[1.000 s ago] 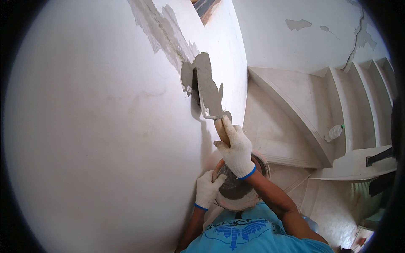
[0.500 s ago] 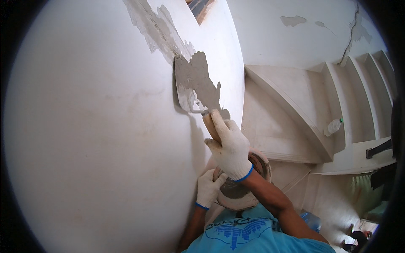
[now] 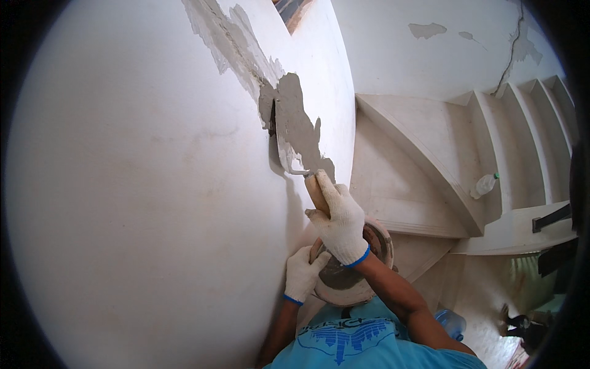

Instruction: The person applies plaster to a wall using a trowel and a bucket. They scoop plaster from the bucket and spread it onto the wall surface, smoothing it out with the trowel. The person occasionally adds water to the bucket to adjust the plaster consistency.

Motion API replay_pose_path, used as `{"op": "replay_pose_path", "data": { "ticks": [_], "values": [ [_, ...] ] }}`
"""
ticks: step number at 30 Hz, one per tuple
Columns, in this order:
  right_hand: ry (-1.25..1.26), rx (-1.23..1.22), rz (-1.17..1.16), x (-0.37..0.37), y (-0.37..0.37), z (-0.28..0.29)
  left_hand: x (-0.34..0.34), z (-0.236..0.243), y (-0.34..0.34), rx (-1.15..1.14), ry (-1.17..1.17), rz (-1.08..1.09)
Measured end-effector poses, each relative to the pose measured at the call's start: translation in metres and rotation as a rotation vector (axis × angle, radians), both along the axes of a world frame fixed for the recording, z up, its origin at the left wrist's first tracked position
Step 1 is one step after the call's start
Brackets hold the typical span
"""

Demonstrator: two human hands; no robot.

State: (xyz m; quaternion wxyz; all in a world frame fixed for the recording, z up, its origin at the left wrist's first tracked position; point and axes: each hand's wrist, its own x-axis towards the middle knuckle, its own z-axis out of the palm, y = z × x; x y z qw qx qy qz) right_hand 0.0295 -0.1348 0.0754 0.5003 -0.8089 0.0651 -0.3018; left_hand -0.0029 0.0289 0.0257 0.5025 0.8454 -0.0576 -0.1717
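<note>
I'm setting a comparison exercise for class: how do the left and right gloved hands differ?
The right hand grips a trowel; the left hand holds a bucket by its rim. In the picture, the right hand is higher, the left hand lower and further left. Both wear off-white gloves with blue cuffs.
</note>
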Motion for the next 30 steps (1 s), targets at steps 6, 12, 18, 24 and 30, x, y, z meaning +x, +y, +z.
{"op": "replay_pose_path", "data": {
  "ticks": [6,12,18,24,30],
  "values": [
    [-0.068,-0.090,0.051,-0.011,0.007,0.032,0.003,-0.013,0.008,0.031,-0.047,-0.052],
    [-0.080,0.008,-0.003,-0.002,-0.012,0.016,-0.002,0.005,-0.002,-0.060,0.063,0.026],
    [-0.028,-0.030,-0.044,0.019,-0.019,0.003,-0.001,0.009,-0.002,0.026,0.023,-0.001],
    [-0.033,-0.035,0.032,0.009,-0.024,0.030,0.001,-0.006,0.004,0.027,0.043,-0.016],
    [-0.128,0.005,0.056,0.002,-0.030,0.038,0.000,-0.002,0.001,-0.015,0.020,0.000]
  ]
}}
